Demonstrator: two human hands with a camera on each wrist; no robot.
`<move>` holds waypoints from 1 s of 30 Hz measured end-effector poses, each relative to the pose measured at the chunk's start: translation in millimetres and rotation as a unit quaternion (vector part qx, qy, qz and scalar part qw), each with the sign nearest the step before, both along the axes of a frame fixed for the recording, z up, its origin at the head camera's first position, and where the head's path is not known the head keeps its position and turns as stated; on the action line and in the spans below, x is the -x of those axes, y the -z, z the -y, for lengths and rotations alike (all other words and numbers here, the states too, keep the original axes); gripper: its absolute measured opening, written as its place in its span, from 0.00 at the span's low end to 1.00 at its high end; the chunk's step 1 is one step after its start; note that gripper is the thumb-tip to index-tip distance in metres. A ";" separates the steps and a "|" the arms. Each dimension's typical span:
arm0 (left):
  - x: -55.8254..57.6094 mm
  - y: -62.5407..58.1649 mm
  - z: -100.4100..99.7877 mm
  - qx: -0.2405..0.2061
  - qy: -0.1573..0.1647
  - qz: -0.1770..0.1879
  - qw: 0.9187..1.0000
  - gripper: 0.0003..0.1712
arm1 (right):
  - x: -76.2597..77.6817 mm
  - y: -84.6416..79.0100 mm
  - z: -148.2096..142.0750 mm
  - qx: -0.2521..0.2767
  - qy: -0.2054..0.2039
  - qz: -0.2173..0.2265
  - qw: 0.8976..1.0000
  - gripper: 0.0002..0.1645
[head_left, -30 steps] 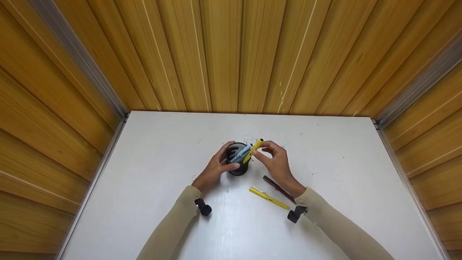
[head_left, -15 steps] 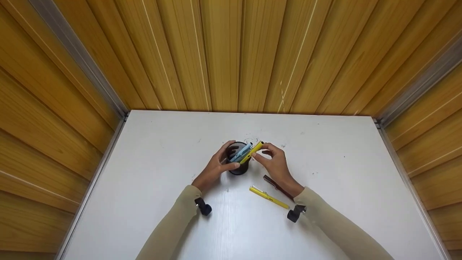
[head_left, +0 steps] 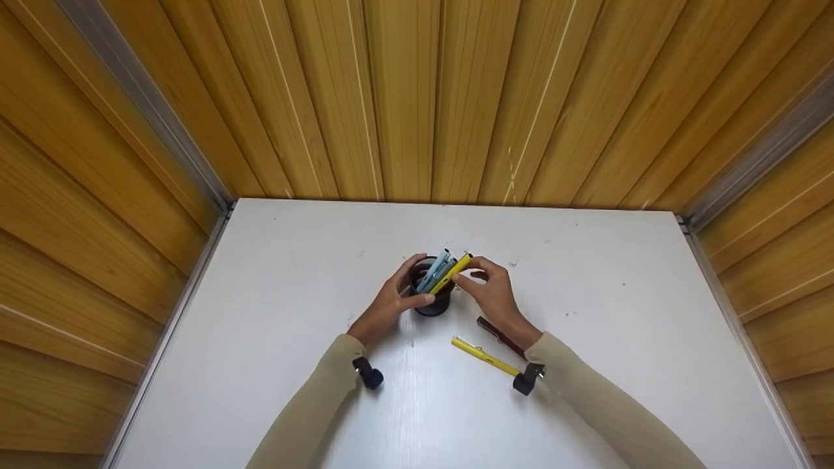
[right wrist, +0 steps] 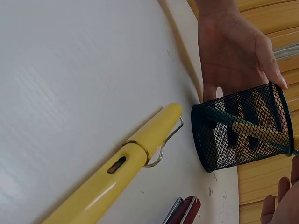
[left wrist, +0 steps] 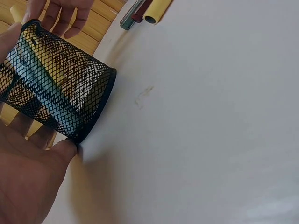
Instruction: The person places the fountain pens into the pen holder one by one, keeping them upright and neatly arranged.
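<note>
My left hand [head_left: 391,305] grips a black mesh pen holder [head_left: 435,309], fingers round the far side and thumb across the near rim. My right hand [head_left: 496,290] pinches a yellow pen [head_left: 451,274] near its upper end; its lower part is down inside the holder, as the mesh shows in the right wrist view. Beside it, a light blue pen [head_left: 432,270] and a darker blue-green pen lean in the holder, tops above the rim. In the left wrist view, the holder [left wrist: 60,79] tilts, its base edge close to the tabletop.
A second yellow pen [head_left: 485,355] with a wire clip lies on the white table [head_left: 293,391], near my right wrist. A dark red pen [head_left: 498,333] lies just beyond it, partly hidden under that wrist. Wood-patterned panels [head_left: 404,104] rise behind the table and at both sides.
The yellow pen in my right hand has shifted slightly left, further over the holder. The light blue pen's top has moved up and left, apart from the darker pen. My left hand stays put.
</note>
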State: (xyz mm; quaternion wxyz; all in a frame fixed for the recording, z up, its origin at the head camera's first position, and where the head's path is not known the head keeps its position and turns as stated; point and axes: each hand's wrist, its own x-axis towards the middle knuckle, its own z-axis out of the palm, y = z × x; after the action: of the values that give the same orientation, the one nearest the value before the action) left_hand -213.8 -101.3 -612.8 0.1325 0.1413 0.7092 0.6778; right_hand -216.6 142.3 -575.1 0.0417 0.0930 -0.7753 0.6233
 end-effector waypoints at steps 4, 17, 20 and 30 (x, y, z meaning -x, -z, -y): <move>-0.7 0.5 0.3 0.004 0.003 0.004 1.000 0.50 | 4.5 0.9 2.7 0.007 -0.007 0.003 1.000 0.13; -2.3 1.0 -0.3 0.012 0.005 0.000 1.000 0.51 | -0.3 -2.0 -6.1 -0.022 -0.039 0.009 0.999 0.15; -2.0 1.0 -0.6 0.010 0.006 -0.002 1.000 0.51 | -4.6 -0.8 -13.7 -0.030 -0.039 0.009 0.999 0.16; 0.1 2.8 -0.9 -0.004 0.014 -0.021 1.000 0.54 | -18.6 9.3 -47.4 -0.078 -0.027 0.007 0.997 0.17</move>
State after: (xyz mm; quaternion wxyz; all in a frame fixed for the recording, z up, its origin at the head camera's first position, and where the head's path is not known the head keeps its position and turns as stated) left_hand -213.9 -100.5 -615.6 0.1266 0.1665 0.7070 0.6755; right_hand -198.0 189.7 -584.4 0.0118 0.1126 -0.8189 0.5627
